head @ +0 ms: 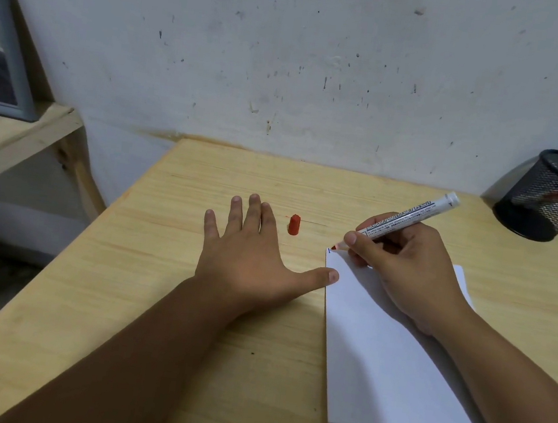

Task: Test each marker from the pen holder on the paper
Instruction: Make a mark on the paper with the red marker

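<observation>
My right hand (405, 269) grips a white marker (407, 218) with black lettering. Its red tip touches the top left corner of the white paper (387, 377), beside a small dark mark. The marker's red cap (293, 224) stands upright on the wooden table, between my two hands. My left hand (252, 260) lies flat with fingers spread, and its thumb presses the paper's left edge. The black mesh pen holder (547, 196) stands at the far right by the wall, with something reddish showing through the mesh.
The light wooden table (175, 303) runs up to a stained white wall. At the left stands a lower wooden shelf (13, 138) with a grey-framed picture (1, 54) leaning on it. The table's left edge drops off to the floor.
</observation>
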